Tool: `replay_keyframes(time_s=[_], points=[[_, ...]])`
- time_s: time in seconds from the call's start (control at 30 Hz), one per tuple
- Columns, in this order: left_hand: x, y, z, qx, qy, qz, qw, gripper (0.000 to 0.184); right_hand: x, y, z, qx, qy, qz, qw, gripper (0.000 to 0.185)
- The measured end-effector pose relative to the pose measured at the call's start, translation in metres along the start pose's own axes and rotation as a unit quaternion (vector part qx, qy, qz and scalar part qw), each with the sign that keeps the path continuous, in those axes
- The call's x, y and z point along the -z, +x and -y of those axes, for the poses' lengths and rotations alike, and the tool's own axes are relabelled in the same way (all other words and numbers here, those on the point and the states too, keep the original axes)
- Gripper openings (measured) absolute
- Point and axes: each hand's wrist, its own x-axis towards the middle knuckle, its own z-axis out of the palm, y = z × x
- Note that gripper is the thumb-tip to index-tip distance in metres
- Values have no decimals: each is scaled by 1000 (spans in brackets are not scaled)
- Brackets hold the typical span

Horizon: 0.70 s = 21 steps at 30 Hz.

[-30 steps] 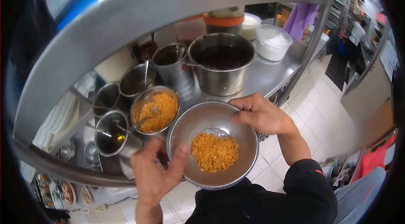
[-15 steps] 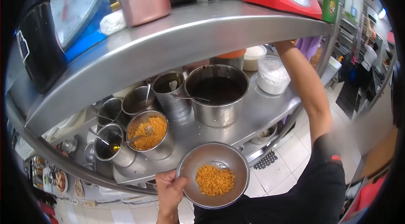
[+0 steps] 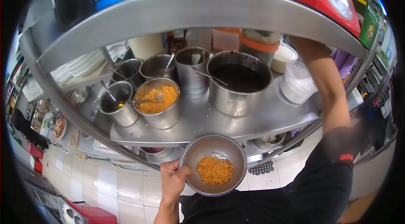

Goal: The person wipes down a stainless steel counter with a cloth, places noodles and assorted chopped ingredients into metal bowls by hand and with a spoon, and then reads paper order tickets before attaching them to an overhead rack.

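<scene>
Our left hand (image 3: pixel 173 177) has thumb and fingers closed on the rim of the bowl (image 3: pixel 200 147), crumbs (image 3: pixel 215 170) inside, near the counter's (image 3: pixel 202 125) edge — our right arm (image 3: pixel 331 83) passes behind the shelf (image 3: pixel 202 9), its hand hidden, so we cannot tell its fingers' state

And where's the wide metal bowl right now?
In the head view, the wide metal bowl is at lower centre, its left rim in the left hand, near the front edge of the steel counter.
</scene>
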Motion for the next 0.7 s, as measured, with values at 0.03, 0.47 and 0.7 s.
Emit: replay_keyframes(time_s=[0.03, 0.47, 0.7], points=[[0, 0, 1, -7, -7, -2, 1000, 11, 0, 2, 1, -2, 3, 0, 1000, 25], [11, -1, 5, 12, -22, 8, 1000, 13, 8, 14, 2, -31, 75, -33, 996, 25], [14, -4, 0, 10, -27, 6, 1000, 13, 11, 21, -6, -89, 185, -83, 975, 25]])
